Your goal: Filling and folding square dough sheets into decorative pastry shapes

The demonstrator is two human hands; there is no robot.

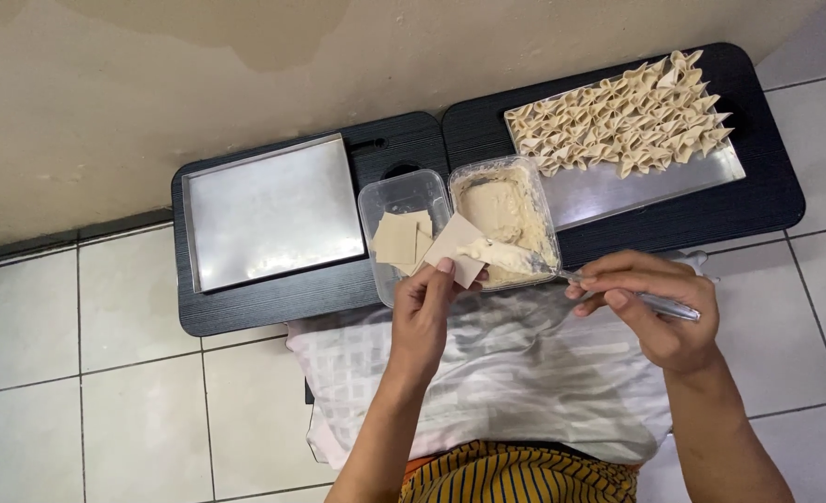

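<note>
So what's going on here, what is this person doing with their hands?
A person is filling dumpling wrappers. The left hand holds a square wrapper while the right hand uses a metal spoon to spread pale filling on it, over a clear tub of filling. Beside it, a second clear tub holds more wrappers. On the black low tables, the right steel tray carries rows of folded dumplings; the left steel tray is bare.

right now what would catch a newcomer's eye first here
The folded dumplings crowded on the far right metal tray stand out first. Nearer, the left hand holds a square wrapper while the right hand spreads filling onto it with a spoon, above the filling tub.
</note>
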